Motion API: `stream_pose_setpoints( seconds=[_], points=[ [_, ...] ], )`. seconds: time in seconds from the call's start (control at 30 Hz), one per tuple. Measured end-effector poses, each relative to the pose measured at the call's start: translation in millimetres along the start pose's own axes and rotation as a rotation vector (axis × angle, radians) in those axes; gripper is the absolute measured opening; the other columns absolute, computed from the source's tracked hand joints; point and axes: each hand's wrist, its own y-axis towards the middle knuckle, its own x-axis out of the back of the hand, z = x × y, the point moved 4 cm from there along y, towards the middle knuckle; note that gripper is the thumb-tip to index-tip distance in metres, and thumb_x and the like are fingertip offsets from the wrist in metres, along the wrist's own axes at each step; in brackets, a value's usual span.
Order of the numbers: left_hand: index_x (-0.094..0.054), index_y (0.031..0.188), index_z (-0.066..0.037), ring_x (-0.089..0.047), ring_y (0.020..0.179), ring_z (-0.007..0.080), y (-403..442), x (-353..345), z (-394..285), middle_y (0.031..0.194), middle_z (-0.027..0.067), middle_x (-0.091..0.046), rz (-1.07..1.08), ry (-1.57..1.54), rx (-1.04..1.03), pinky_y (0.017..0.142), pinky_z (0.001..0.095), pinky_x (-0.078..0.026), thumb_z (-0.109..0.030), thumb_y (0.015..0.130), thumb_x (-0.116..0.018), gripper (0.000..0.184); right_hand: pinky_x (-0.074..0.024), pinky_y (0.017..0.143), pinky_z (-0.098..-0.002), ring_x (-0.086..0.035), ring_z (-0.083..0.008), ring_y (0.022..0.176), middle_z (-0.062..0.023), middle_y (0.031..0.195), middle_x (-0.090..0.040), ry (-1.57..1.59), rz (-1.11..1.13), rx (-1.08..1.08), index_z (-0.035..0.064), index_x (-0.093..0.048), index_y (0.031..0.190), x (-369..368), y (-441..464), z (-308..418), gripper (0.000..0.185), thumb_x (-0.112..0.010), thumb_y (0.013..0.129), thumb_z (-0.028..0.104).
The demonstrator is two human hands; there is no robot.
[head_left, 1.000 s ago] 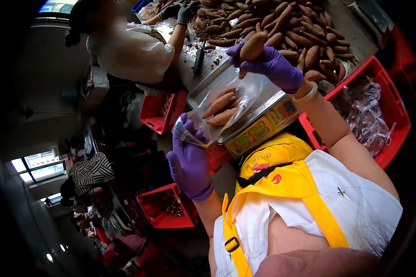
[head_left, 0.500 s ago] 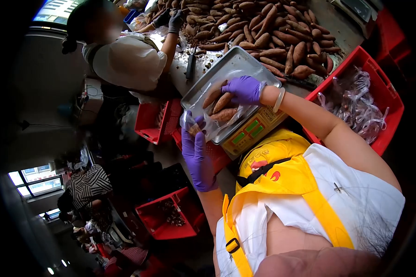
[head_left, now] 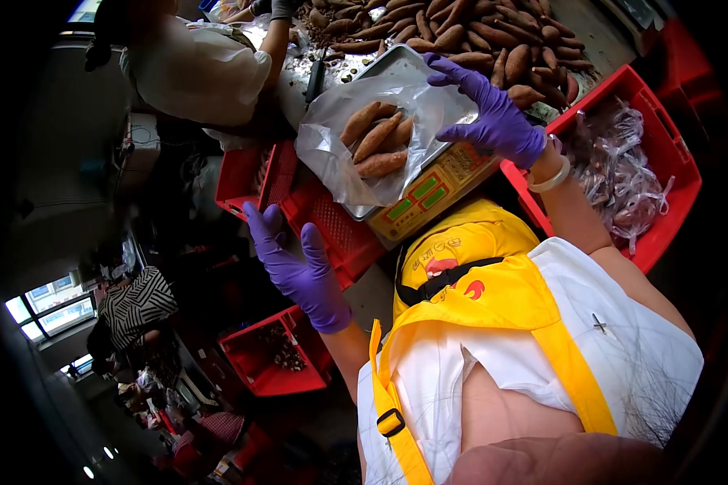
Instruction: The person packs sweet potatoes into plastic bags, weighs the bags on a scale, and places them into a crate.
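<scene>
A clear plastic bag [head_left: 323, 133] lies spread on the metal pan of a yellow weighing scale [head_left: 453, 179], its mouth wide. Several sweet potatoes [head_left: 377, 139] rest inside the bag. My right hand [head_left: 493, 113], in a purple glove, hangs over the right side of the pan with fingers apart and nothing held. My left hand [head_left: 299, 267], gloved the same way, is below and left of the bag, fingers spread, touching nothing. The scale's green displays are lit, but I cannot read the digits.
A large heap of sweet potatoes [head_left: 469, 32] covers the table behind the scale. On the right, a red crate [head_left: 679, 190] holds tied plastic bags. More red crates [head_left: 255, 384] stand at lower left. A co-worker in a white top [head_left: 198, 77] works at the upper left near a dark-handled tool [head_left: 315, 81].
Both hands have let go of the bag and sweet potatoes. My right hand moved to the right, my left moved down and left. The bag now lies spread wider on the pan.
</scene>
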Motion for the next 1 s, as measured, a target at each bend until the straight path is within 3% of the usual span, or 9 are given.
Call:
stream_pose_setpoints(
  seconds=[0.3, 0.37, 0.5, 0.57, 0.6, 0.8, 0.87, 0.9, 1.0],
  points=[
    [-0.066, 0.094, 0.001, -0.052, 0.067, 0.0059, 18, -79, -43, 0.071, -0.0001, -0.059, 0.502, -0.142, -0.157, 0.064, 0.0213, -0.042, -0.017, 0.093, -0.061, 0.018, -0.0367, 0.105, -0.0343, -0.046, -0.0225, 0.125, -0.0078, 0.132, -0.05, 0.23, 0.43, 0.192, 0.0091, -0.041, 0.137, -54, 13, 86, 0.09, -0.087, 0.06, 0.014],
    [-0.064, 0.085, 0.0, -0.053, 0.062, 0.008, 10, -85, -39, 0.067, 0.002, -0.059, 0.441, -0.058, -0.177, 0.058, 0.0234, -0.042, -0.01, 0.091, -0.062, 0.013, -0.0351, 0.105, -0.0369, -0.044, -0.0243, 0.126, -0.0108, 0.132, -0.048, 0.619, 0.53, -0.108, 0.0112, -0.043, 0.136, -67, 8, 87, 0.089, -0.087, 0.059, 0.016],
    [-0.067, 0.089, -0.005, -0.062, 0.079, 0.0256, 0, -80, -46, 0.082, 0.0063, -0.067, 0.41, 0.225, -0.548, 0.074, 0.0345, -0.048, -0.011, 0.081, -0.07, 0.01, -0.0258, 0.109, -0.0454, -0.034, -0.0348, 0.134, -0.0157, 0.14, -0.041, -0.014, 0.574, 0.215, 0.0146, -0.036, 0.143, -72, 10, 66, 0.09, -0.082, 0.066, 0.023],
    [-0.061, 0.116, -0.009, -0.057, 0.099, 0.0292, 3, -75, -54, 0.107, 0.0088, -0.063, 0.144, 0.491, -0.74, 0.087, 0.0414, -0.042, -0.03, 0.079, -0.073, 0.044, -0.0252, 0.109, -0.0473, -0.034, -0.0374, 0.134, -0.0158, 0.144, -0.038, -0.571, 0.139, 0.162, 0.018, -0.034, 0.145, -69, 17, 42, 0.09, -0.08, 0.068, 0.025],
    [-0.046, 0.136, -0.009, -0.047, 0.116, 0.0331, 6, -74, -56, 0.13, 0.013, -0.052, 0.144, 0.624, -0.669, 0.099, 0.0458, -0.034, -0.046, 0.079, -0.071, 0.073, -0.0208, 0.11, -0.0521, -0.031, -0.0392, 0.135, -0.0199, 0.14, -0.041, -0.553, 0.064, 0.133, 0.0206, -0.039, 0.143, -67, 26, 34, 0.092, -0.078, 0.064, 0.047],
    [-0.004, 0.15, -0.004, -0.039, 0.127, 0.0342, 41, -74, 27, 0.141, 0.0228, -0.037, 0.142, 1.086, -0.258, 0.104, 0.0452, -0.029, -0.036, 0.075, -0.072, 0.107, -0.0185, 0.11, -0.0534, -0.03, -0.0372, 0.134, -0.016, 0.143, -0.034, -1.143, -0.067, 0.151, 0.0206, -0.038, 0.143, -91, 53, -28, 0.074, -0.067, 0.077, 0.037],
    [-0.028, 0.141, 0.003, -0.063, 0.09, 0.0308, 48, -46, 44, 0.102, 0.0161, -0.065, 0.23, 1.247, 0.079, 0.079, 0.0435, -0.045, -0.03, 0.076, -0.069, 0.084, -0.0191, 0.11, -0.0536, -0.033, -0.0354, 0.132, -0.0147, 0.138, -0.041, -1.492, -0.084, -0.026, 0.0168, -0.041, 0.14, -60, 60, -57, 0.061, -0.06, 0.083, 0.027],
    [-0.047, 0.128, 0.001, -0.065, 0.077, 0.0302, 44, -25, 74, 0.083, 0.013, -0.066, 0.173, 1.293, -0.054, 0.069, 0.044, -0.047, -0.032, 0.074, -0.069, 0.067, -0.0194, 0.109, -0.054, -0.035, -0.0345, 0.131, -0.0137, 0.135, -0.045, -1.567, -0.081, -0.081, 0.0143, -0.044, 0.137, -41, 56, -67, 0.055, -0.058, 0.084, 0.021],
    [-0.065, 0.1, -0.001, -0.067, 0.076, 0.0276, 36, 2, 69, 0.084, 0.014, -0.068, 0.3, 0.758, 0.144, 0.074, 0.0431, -0.05, -0.024, 0.081, -0.063, 0.03, -0.0326, 0.103, -0.0497, -0.05, -0.0322, 0.12, -0.0157, 0.122, -0.058, -1.271, 0.195, -0.45, 0.0087, -0.057, 0.123, 13, 49, -33, 0.042, -0.057, 0.081, 0.015]
  ],
)
